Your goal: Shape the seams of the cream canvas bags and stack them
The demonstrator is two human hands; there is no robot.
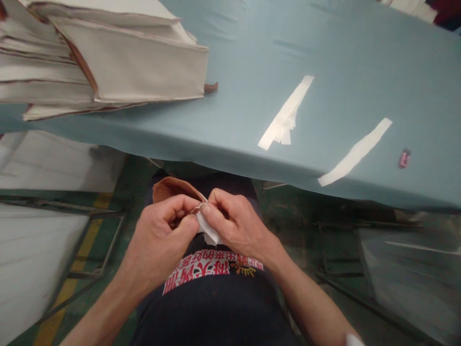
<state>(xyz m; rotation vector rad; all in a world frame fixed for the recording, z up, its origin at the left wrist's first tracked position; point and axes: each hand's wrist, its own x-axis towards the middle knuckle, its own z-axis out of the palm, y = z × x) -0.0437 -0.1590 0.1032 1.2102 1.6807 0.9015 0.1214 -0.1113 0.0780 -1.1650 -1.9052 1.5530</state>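
Observation:
My left hand (163, 235) and my right hand (237, 223) meet close to my body, below the table edge. Both are closed in a pinch on a brown piece of fabric or leather (173, 189) with a pale edge. Its brown part stands up behind my left fingers. A white strip (208, 229) hangs below my fingertips, between the two hands. Whether the strip is joined to the brown piece is hidden by my fingers.
A blue-green cloth covers the table (237, 67). Off-white panels with brown edges form a stack (144, 60) at the left. White tape-like strips (286, 113) and a small pink object (404, 158) lie to the right. Metal frames stand beneath.

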